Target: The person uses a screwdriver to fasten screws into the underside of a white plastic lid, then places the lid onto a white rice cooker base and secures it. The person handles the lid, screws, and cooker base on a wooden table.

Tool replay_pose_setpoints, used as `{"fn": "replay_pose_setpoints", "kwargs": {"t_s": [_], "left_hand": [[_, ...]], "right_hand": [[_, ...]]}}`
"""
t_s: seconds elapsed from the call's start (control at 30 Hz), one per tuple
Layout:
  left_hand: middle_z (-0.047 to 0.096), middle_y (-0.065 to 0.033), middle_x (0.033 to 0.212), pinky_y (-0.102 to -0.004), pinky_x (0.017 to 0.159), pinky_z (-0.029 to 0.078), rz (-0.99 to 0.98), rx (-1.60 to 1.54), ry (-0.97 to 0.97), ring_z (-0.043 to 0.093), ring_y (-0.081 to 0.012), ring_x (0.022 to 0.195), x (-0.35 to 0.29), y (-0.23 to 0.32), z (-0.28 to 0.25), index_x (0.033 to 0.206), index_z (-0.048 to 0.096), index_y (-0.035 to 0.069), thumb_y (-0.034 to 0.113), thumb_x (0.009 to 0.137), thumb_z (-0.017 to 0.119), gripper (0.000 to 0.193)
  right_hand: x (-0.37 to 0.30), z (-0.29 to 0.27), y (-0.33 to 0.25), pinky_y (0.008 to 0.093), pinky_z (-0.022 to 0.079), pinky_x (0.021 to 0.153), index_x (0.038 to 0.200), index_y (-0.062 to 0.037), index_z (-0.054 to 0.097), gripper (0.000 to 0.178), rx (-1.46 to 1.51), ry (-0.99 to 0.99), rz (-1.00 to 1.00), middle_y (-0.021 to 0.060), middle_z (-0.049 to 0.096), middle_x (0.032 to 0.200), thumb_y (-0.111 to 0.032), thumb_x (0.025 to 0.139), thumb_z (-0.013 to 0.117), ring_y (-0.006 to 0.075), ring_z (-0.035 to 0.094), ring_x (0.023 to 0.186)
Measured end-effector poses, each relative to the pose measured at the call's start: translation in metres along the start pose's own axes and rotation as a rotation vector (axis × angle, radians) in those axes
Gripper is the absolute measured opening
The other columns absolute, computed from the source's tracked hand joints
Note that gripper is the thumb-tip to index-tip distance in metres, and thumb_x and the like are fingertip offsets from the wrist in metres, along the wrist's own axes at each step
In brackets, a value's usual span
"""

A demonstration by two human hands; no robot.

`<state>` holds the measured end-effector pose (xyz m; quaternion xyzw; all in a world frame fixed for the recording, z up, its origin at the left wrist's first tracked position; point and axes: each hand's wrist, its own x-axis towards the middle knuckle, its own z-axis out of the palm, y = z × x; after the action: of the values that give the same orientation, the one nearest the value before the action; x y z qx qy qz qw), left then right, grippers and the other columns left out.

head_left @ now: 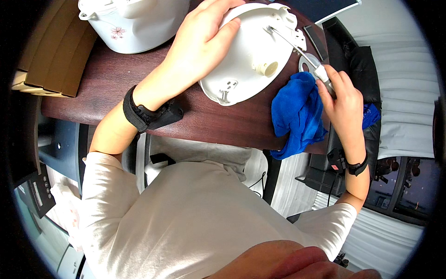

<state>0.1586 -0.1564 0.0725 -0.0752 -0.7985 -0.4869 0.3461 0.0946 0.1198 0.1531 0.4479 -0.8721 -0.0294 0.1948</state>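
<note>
A white oval plastic shell (pixel 248 51) lies hollow side up on the dark wooden table. My left hand (pixel 204 39) grips its left rim, thumb over the inner side and the other fingers partly out of sight. A screwdriver (pixel 297 50) with a pale grey handle and thin metal shaft is held in my right hand (pixel 343 100). Its tip reaches the inside of the shell near the far right edge; whether it sits in a screw is too small to tell. Below the shaft, a blue cloth (pixel 297 111) lies bunched beside my right hand.
A white pot-like appliance body (pixel 139 28) with a flower print stands at the far left, beside cardboard boxes (pixel 58 46). A round white ring-shaped part (pixel 304 65) and a dark flat slab (pixel 316 42) lie at the right edge of the table (pixel 209 125). A black sofa (pixel 367 74) stands beyond.
</note>
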Motion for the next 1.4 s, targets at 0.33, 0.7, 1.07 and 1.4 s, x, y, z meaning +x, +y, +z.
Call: {"fn": "replay_pose_setpoints", "kwargs": {"t_s": [0.33, 0.7, 1.07, 1.4], "left_hand": [[0.059, -0.0107, 0.101, -0.0290, 0.082, 0.046, -0.010, 0.010, -0.006, 0.059, -0.0188, 0.093, 0.000, 0.001, -0.001, 0.117, 0.058, -0.001, 0.010, 0.091, 0.051, 0.028], [0.060, -0.0117, 0.103, -0.0295, 0.083, 0.046, -0.001, -0.003, 0.001, 0.060, -0.0196, 0.095, 0.000, -0.001, 0.000, 0.117, 0.058, -0.001, 0.010, 0.091, 0.052, 0.029], [0.061, -0.0125, 0.104, -0.0300, 0.084, 0.046, 0.010, 0.020, 0.002, 0.060, -0.0204, 0.096, 0.000, 0.000, -0.001, 0.117, 0.058, -0.001, 0.011, 0.091, 0.051, 0.029], [0.064, -0.0074, 0.100, -0.0246, 0.078, 0.048, -0.336, -0.161, -0.157, 0.061, -0.0118, 0.089, -0.001, -0.028, 0.008, 0.121, 0.056, -0.001, 0.018, 0.094, 0.050, 0.033]], "right_hand": [[0.000, -0.007, -0.012, 0.0356, 0.050, 0.054, 0.108, -0.0077, 0.061, 0.031, -0.059, 0.011, 0.004, 0.0113, 0.056, 0.079, -0.017, 0.080, 0.070, 0.0286, 0.063, 0.062], [-0.002, -0.006, -0.012, 0.0362, 0.051, 0.055, 0.107, -0.0066, 0.062, 0.030, -0.005, 0.016, 0.026, 0.0122, 0.058, 0.080, -0.017, 0.080, 0.071, 0.0304, 0.063, 0.063], [-0.001, -0.002, -0.014, 0.0378, 0.052, 0.057, 0.107, -0.0055, 0.062, 0.030, 0.069, 0.027, 0.053, 0.0139, 0.060, 0.082, -0.016, 0.080, 0.071, 0.0332, 0.064, 0.066], [-0.004, 0.017, -0.011, 0.0366, 0.053, 0.067, 0.103, -0.0003, 0.064, 0.027, 0.294, 0.077, 0.155, 0.0180, 0.066, 0.090, -0.013, 0.080, 0.071, 0.0338, 0.066, 0.076]]}}
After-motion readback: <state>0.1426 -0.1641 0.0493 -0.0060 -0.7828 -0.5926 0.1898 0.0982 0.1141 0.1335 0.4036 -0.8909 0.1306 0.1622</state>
